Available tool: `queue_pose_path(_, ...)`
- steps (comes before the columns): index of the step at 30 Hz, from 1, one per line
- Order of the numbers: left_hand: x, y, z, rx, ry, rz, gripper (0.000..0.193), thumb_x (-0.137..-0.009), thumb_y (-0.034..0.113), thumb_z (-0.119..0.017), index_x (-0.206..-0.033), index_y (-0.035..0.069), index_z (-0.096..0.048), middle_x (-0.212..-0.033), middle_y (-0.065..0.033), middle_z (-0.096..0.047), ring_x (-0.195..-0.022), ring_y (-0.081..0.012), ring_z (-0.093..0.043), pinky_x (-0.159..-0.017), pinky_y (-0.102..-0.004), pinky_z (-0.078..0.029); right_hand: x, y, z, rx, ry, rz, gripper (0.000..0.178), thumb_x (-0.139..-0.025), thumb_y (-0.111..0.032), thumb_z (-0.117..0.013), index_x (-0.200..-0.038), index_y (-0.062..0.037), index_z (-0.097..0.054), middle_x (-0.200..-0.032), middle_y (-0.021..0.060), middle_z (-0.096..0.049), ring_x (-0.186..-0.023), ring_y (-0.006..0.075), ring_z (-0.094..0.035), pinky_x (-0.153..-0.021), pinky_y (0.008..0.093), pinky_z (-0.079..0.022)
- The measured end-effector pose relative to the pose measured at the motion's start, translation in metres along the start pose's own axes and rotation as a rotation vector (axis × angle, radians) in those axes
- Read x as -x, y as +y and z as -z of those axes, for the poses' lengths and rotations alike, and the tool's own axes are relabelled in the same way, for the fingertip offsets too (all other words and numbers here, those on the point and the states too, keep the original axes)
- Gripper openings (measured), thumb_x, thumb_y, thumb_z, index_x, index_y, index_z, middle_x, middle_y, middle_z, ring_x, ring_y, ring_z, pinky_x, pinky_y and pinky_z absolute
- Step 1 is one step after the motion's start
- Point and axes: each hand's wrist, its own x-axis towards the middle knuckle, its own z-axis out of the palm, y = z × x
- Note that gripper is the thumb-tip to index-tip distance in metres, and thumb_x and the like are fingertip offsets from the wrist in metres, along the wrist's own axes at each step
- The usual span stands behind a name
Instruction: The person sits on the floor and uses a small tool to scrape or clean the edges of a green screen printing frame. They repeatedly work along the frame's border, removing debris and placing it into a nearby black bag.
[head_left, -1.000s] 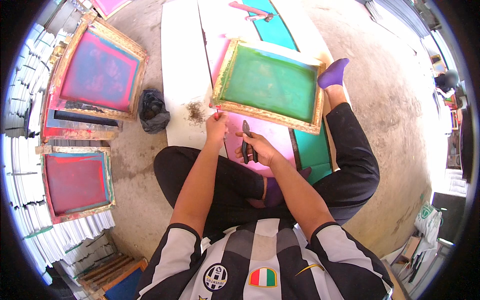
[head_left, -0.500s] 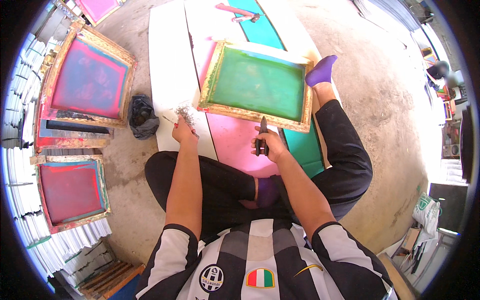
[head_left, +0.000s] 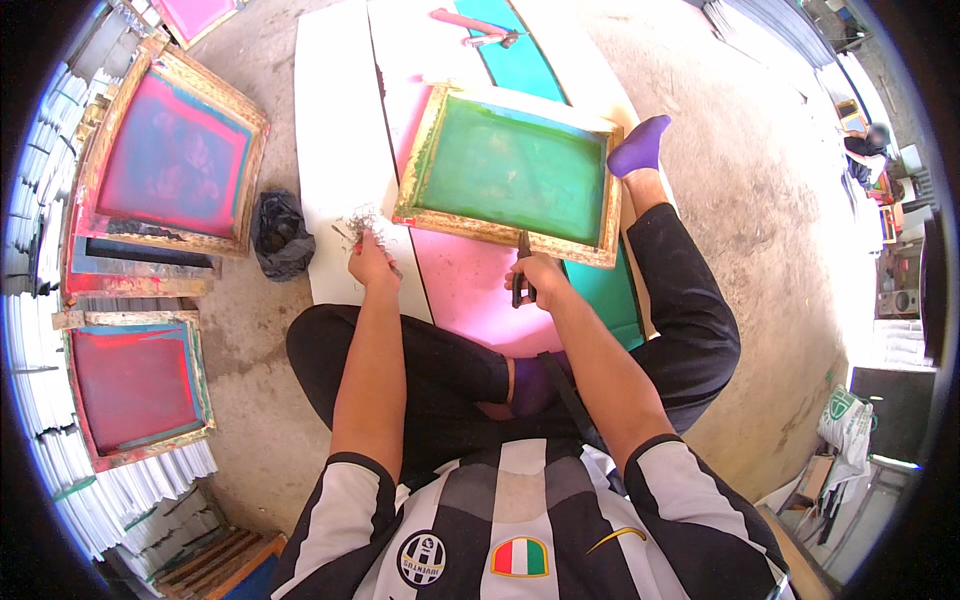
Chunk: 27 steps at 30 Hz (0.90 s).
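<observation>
My left hand is closed around a thin red-handled tool, mostly hidden by the fingers, so its exact kind is unclear. Just beyond its fingertips lies a small pile of thin metal bits, like staples, on the white board. In my right hand is a pair of pliers with dark handles. Their jaws point away from me, at the near wooden edge of a screen-printing frame with green mesh. The frame lies flat in front of me, beside my purple-socked foot.
A black plastic bag sits left of the boards. Screen frames with pink-blue mesh and red mesh stand at the left by stacked white sheets. A red-handled hammer lies at the far end. Another person is far right.
The left hand has shifted slightly and turned at the pile of metal bits. The right hand has rotated the pliers a little, keeping the jaws by the frame's near edge.
</observation>
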Motion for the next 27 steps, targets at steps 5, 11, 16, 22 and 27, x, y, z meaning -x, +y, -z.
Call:
queue_pose_path(5, 0.001, -0.006, -0.004, -0.007, -0.009, -0.005, 0.023, -0.095, 0.029, -0.064, -0.084, 0.012, -0.053, -0.063, 0.0028, -0.048, -0.043, -0.0099, -0.041, -0.037, -0.0279, -0.032, -0.007, -0.004, -0.003, 0.087, 0.039, -0.005, 0.014, -0.086, -0.011, -0.058, -0.096, -0.0008, -0.057, -0.079, 0.0106, -0.06, -0.065, 0.0243, -0.061, -0.054, 0.0462, -0.048)
queue_pose_path(11, 0.02, -0.007, -0.014, -0.188, -0.082, 0.048, 0.024, -0.093, 0.03, -0.066, -0.084, 0.012, -0.053, -0.066, 0.0025, -0.049, -0.043, -0.0098, -0.041, -0.037, -0.0275, -0.027, -0.011, 0.004, -0.014, 0.239, 0.207, 0.074, 0.017, -0.087, -0.013, -0.053, -0.098, -0.0013, -0.058, -0.07, 0.01, -0.057, -0.053, 0.0208, -0.056, -0.044, 0.0423, -0.045)
queue_pose_path(16, 0.02, -0.013, -0.015, -0.219, -0.12, -0.022, 0.025, -0.093, 0.031, -0.065, -0.085, 0.01, -0.055, -0.067, 0.0017, -0.049, -0.043, -0.0101, -0.041, -0.036, -0.0283, -0.025, -0.01, 0.008, -0.014, 0.362, 0.267, 0.118, 0.019, -0.088, -0.016, -0.05, -0.097, -0.0016, -0.059, -0.065, 0.0106, -0.057, -0.047, 0.0196, -0.055, -0.037, 0.0377, -0.043)
queue_pose_path(22, 0.013, -0.019, -0.022, -0.219, -0.129, -0.046, 0.031, -0.092, 0.03, -0.068, -0.081, 0.005, -0.052, -0.067, -0.0025, -0.051, -0.04, -0.0106, -0.044, -0.035, -0.0284, -0.032, -0.024, 0.027, -0.01, 0.292, 0.282, 0.194, 0.015, -0.085, -0.013, -0.051, -0.093, -0.0027, -0.059, -0.065, 0.0118, -0.058, -0.048, 0.0211, -0.057, -0.038, 0.0364, -0.046)
queue_pose_path(27, 0.038, -0.007, -0.022, -0.367, -0.251, -0.017, 0.03, -0.091, 0.035, -0.069, -0.089, 0.008, -0.057, -0.069, 0.0011, -0.051, -0.043, -0.0092, -0.043, -0.034, -0.027, -0.025, -0.031, 0.041, -0.002, -0.005, 0.063, 0.262, 0.013, -0.081, -0.009, -0.055, -0.092, -0.0017, -0.058, -0.064, 0.0102, -0.058, -0.049, 0.0203, -0.058, -0.039, 0.0352, -0.047)
